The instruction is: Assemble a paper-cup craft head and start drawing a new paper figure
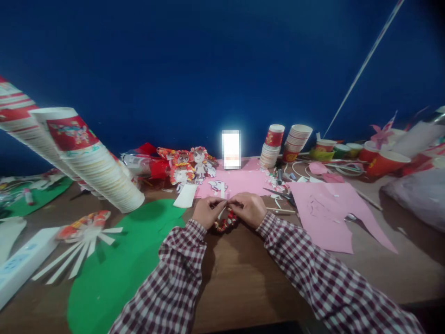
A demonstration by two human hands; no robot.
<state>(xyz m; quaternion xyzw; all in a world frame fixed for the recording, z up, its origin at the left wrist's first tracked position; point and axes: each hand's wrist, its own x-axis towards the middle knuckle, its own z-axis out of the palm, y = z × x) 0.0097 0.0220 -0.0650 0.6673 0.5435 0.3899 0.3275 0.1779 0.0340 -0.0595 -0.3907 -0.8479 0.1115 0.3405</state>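
Note:
My left hand (206, 211) and my right hand (249, 208) meet over the middle of the brown table (239, 273), fingers pinched together. Between them they hold a small red and white patterned paper piece (225, 223), curled like a ring, just above the tabletop. A thin white strip of it runs between my fingertips. Both sleeves are checked red and white. Behind my hands lies a pink paper sheet (239, 182) with cut-out paper figures (189, 168) at its left.
A tilted stack of paper cups (93, 162) leans in at the left over a green sheet (114, 273). A cut cup with splayed strips (81, 236) lies there. A second pink sheet (330, 213), scissors (281, 194), cup stacks (288, 144) and a glowing phone (231, 149) are behind.

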